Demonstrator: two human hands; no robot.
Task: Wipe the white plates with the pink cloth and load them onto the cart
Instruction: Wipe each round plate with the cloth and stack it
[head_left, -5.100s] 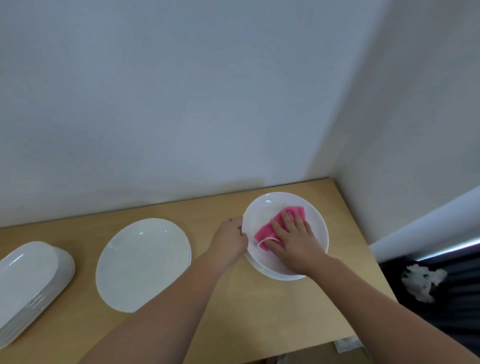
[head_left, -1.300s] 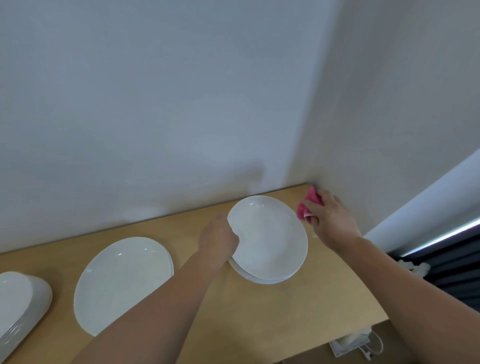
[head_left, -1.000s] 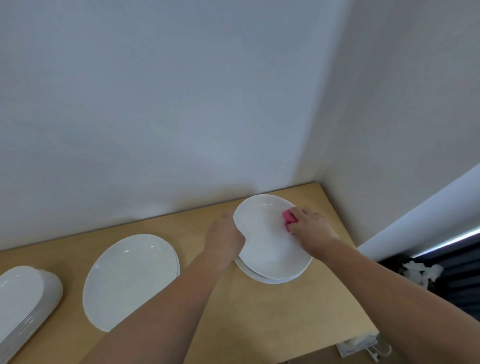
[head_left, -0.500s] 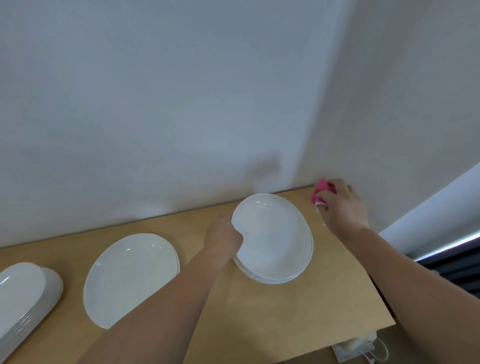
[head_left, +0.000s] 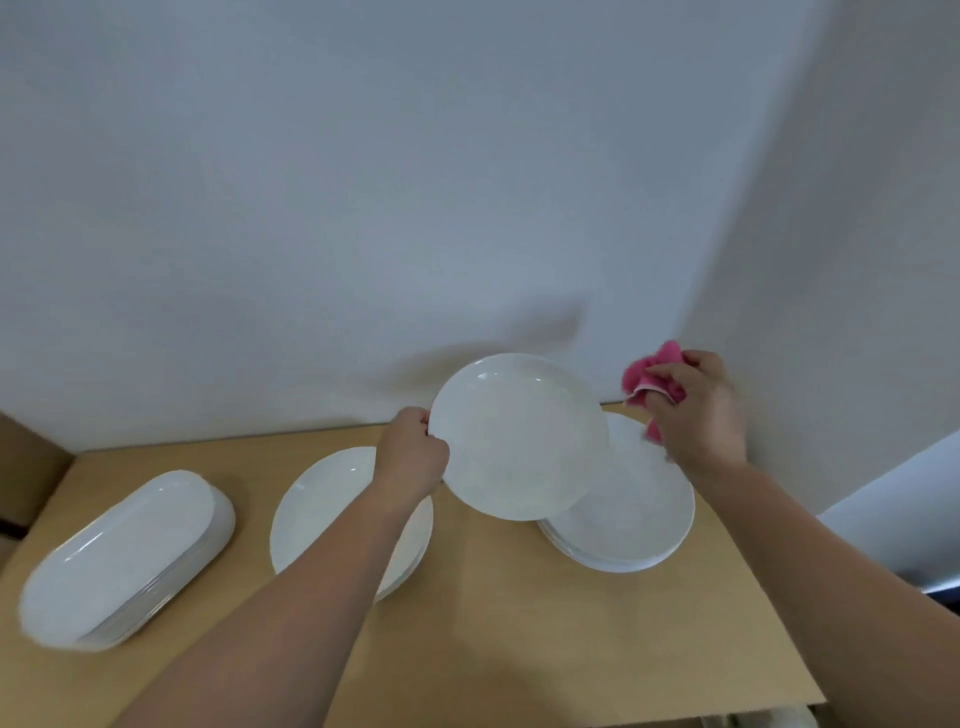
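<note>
My left hand (head_left: 413, 452) grips the left rim of a round white plate (head_left: 519, 436), which is lifted and tilted above the wooden table (head_left: 493, 623). Below it and to the right lies the stack of round white plates (head_left: 634, 519) it came from. My right hand (head_left: 693, 410) holds the bunched pink cloth (head_left: 652, 371) above the far right edge of that stack, clear of the lifted plate. No cart is in view.
A stack of large oval white plates (head_left: 322, 499) sits partly under my left forearm. A stack of long oblong white dishes (head_left: 124, 551) lies at the left. White walls meet in a corner behind the table. The table's right and front edges are close.
My left hand has raised the top plate off the stack and carried it leftward. My right hand with the cloth stays off the plate, near the wall corner.
</note>
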